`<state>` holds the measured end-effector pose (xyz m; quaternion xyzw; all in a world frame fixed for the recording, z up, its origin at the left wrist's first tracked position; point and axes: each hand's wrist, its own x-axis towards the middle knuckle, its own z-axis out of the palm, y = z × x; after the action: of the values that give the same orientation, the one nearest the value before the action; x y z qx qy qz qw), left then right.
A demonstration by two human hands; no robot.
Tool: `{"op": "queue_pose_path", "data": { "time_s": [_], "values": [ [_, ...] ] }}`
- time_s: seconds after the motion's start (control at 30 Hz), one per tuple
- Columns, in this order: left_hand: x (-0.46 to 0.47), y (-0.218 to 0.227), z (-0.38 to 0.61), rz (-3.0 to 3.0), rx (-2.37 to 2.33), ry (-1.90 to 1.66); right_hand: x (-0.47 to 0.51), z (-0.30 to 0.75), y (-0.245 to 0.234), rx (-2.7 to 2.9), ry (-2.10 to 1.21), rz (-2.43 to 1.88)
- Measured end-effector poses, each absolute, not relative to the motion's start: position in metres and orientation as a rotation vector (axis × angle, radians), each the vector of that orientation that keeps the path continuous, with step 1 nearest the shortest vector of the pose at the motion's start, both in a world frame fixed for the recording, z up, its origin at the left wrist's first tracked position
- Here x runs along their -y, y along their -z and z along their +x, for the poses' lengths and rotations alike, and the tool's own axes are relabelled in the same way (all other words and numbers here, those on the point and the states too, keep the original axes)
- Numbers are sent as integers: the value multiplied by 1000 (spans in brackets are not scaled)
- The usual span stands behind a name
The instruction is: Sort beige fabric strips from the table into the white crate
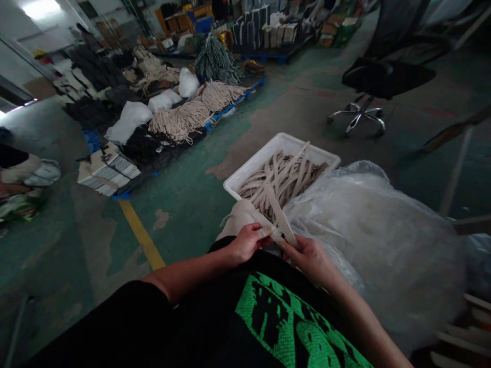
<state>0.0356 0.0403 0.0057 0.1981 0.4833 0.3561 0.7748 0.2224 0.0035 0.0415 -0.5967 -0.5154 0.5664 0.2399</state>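
Close to my body, my left hand [252, 240] pinches a pale strip, its fingers pressed together. My right hand [303, 252] grips a beige strap [281, 212] that slants up toward the white plastic bin [250, 176]. Between the two hands the strip pieces meet and overlap; whether they are one folded strap or two, I cannot tell. Many loose beige straps [282, 174] lie tangled in the bin just beyond my hands. A whitish bundle [240, 217] lies at the bin's near left corner, beside my left hand.
A large clear plastic bag [391, 230] bulges at my right, against the bin. Across the floor stands a black swivel chair [387, 76]. Blue pallets at the left carry beige cord bundles [180, 120], white bags [130, 121] and a strapped stack [109, 168]. A yellow line [140, 232] marks the floor.
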Motion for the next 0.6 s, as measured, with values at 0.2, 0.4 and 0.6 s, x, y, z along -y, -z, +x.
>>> {"op": "queue_pose_path", "data": {
  "time_s": [0.2, 0.4, 0.6],
  "values": [
    [-44, -1, 34, 461, -1095, -776, 8, 235, -37, 1394, -1580, -1670],
    [-47, -3, 44, 648, -1058, -698, -7, 218, -23, 1435, -1507, -1570],
    [-55, -5, 47, 719, -1076, -613, -10, 223, -15, 1406, -1549, -1557]
  ]
}}
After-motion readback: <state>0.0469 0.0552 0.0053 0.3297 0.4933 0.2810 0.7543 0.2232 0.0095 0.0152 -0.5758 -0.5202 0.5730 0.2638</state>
